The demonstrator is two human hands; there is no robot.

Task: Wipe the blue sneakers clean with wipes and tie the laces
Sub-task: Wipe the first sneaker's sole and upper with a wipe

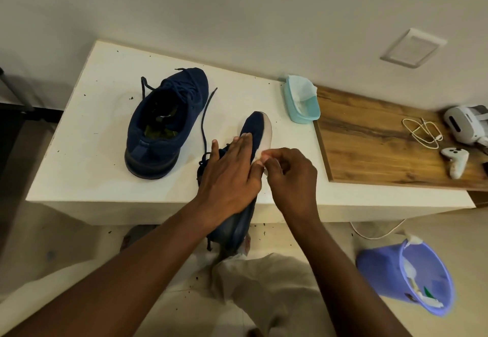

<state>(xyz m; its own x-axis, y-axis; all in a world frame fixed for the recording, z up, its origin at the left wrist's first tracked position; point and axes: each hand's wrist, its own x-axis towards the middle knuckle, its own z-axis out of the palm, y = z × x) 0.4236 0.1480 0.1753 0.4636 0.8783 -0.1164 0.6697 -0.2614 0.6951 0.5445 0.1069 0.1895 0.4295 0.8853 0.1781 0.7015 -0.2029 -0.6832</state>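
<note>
Two blue sneakers are on the white table (87,151). One sneaker (166,122) stands upright at the left, heel toward me, laces loose. The other sneaker (257,130) lies tipped on its side over the table's front edge, white sole facing right. My left hand (229,170) lies flat on its upper with straight fingers, holding it down. My right hand (290,175) pinches a small white wipe (265,163) against the sole's edge. A loose lace (206,120) trails from this shoe across the table.
A light blue wipes tub (301,101) stands at the table's back right. A wooden surface (383,135) to the right carries a white cable, a controller and a headset. A purple bin (412,278) with used wipes sits on the floor at the right. Dark crumbs dot the table and floor.
</note>
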